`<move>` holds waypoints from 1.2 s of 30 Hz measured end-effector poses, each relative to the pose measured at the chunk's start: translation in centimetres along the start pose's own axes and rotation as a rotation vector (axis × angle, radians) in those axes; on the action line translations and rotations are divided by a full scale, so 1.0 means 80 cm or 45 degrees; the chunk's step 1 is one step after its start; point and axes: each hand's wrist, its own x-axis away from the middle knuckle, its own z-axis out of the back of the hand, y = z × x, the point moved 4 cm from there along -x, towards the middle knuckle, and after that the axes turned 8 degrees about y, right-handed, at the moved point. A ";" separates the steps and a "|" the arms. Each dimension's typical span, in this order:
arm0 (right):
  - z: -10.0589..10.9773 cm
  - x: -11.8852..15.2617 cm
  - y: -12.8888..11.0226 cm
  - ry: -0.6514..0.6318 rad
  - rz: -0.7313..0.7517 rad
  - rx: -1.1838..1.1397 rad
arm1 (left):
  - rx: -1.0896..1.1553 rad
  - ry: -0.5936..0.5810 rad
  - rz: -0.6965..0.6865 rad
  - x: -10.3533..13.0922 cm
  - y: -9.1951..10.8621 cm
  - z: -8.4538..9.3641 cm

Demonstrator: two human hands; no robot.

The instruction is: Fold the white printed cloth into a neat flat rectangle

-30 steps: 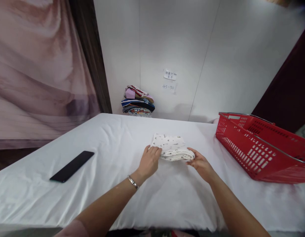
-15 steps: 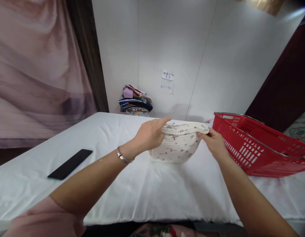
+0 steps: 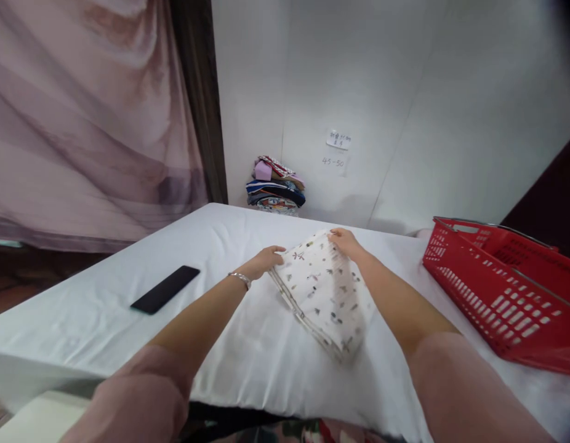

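evidently, the folded cloth (image 3: 315, 280), white with small scattered prints, is up at a tilt over the table (image 3: 252, 351), to the left of the basket and well apart from it. several layers show along its left edge, and its lowest corner points toward the person; whether that corner touches the table i cannot tell. the step in hand looks like handling the bundle to set it straight, its folds already made.

the left hand (image 3: 265, 261) has the corner farthest from the basket, thumb and fingers drawn close on it, some fingertips reaching over the top. the right hand (image 3: 346, 242), on the basket side of the cloth, pinches the upper corner with its fingers curled in. as i judge it, the next move calls for both pinches staying firm and level, so the layers do not slip or fan out at the loose lower corner.

the red basket (image 3: 543, 332) stands on the table; how much it holds is hard to tell. left of the basket, beyond the cloth, lies a black phone-like slab (image 3: 166, 289). behind the table, to the basket's left, rises a stack of clothes (image 3: 276, 186).
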 end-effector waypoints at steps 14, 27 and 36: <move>-0.079 0.191 0.040 -0.308 0.517 0.241 | -0.236 0.323 -0.198 -0.010 -0.098 0.015; -0.049 0.248 0.042 -0.377 0.551 0.686 | -1.087 -0.011 -1.267 0.048 -0.063 -0.027; -0.048 0.251 0.037 -0.401 0.543 0.518 | -1.088 0.113 -1.294 0.058 -0.067 -0.016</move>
